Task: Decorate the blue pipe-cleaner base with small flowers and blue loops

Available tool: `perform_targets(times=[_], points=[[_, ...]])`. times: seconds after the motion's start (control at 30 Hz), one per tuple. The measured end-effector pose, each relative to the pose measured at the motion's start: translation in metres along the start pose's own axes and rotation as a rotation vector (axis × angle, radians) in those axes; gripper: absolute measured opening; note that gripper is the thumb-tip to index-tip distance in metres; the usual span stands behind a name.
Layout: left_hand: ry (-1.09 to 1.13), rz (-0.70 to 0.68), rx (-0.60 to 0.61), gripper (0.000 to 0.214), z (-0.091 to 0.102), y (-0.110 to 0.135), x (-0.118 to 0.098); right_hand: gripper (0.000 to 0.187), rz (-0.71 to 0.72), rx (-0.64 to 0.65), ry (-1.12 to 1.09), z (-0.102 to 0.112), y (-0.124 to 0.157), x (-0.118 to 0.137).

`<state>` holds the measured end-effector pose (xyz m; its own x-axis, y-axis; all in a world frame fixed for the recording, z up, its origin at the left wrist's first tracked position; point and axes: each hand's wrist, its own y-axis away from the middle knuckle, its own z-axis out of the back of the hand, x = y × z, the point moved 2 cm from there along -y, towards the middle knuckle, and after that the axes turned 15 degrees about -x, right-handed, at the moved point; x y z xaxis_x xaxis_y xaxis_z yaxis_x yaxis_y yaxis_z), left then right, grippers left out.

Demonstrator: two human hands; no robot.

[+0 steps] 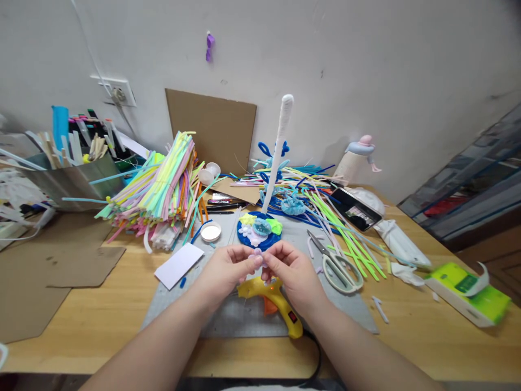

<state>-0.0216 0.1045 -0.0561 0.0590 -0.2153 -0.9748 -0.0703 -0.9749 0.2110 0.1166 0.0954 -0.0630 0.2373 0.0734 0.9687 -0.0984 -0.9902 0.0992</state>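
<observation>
My left hand (230,270) and my right hand (293,271) meet above the grey mat (220,320), both pinching a small pale purple pipe-cleaner flower (257,256) between thumbs and fingertips. Just beyond them stands a round blue base (241,239) bearing yellow, green, white and teal fuzzy pieces. A white wrapped stick (280,146) rises upright behind it. Below my hands lies a yellow hot glue gun (287,308), a small light glowing on its body. Scissors (340,269) with pale handles rest on the mat to the right of my right hand.
A large bundle of pastel pipe cleaners (163,187) is piled at the left, near a pen holder (77,187). Loose green pipe cleaners (345,233), a phone (358,209) and a green-and-white box (468,293) lie rightward. Cardboard (211,130) leans on the wall.
</observation>
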Motion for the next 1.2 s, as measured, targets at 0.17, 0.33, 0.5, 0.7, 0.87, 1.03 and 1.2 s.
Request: perform_targets(times=[0.17, 0.33, 0.5, 0.7, 0.87, 1.03, 1.2], points=[[0.017, -0.008, -0.068, 0.029, 0.001, -0.001, 0.001, 0.025, -0.005, 0.023, -0.077, 0.003, -0.001, 0.001], [0.040, -0.049, -0.054, 0.027, -0.001, -0.002, 0.002, 0.027, -0.008, 0.019, -0.063, 0.004, -0.001, 0.001], [-0.007, -0.039, -0.040, 0.025, -0.005, 0.000, 0.000, 0.026, 0.007, 0.050, 0.005, 0.001, 0.001, -0.001], [-0.009, -0.034, -0.091, 0.026, -0.005, 0.001, -0.002, 0.023, 0.120, 0.036, 0.113, 0.001, 0.001, 0.000], [-0.119, -0.188, -0.154, 0.023, -0.003, 0.000, 0.003, 0.019, 0.324, 0.049, 0.403, 0.003, 0.002, 0.000], [-0.133, -0.254, -0.226, 0.025, 0.002, -0.002, 0.001, 0.024, 0.233, 0.003, 0.246, 0.011, -0.001, 0.014], [-0.050, -0.247, -0.228, 0.026, 0.008, -0.006, -0.008, 0.021, 0.043, -0.072, -0.306, 0.062, 0.017, 0.063]])
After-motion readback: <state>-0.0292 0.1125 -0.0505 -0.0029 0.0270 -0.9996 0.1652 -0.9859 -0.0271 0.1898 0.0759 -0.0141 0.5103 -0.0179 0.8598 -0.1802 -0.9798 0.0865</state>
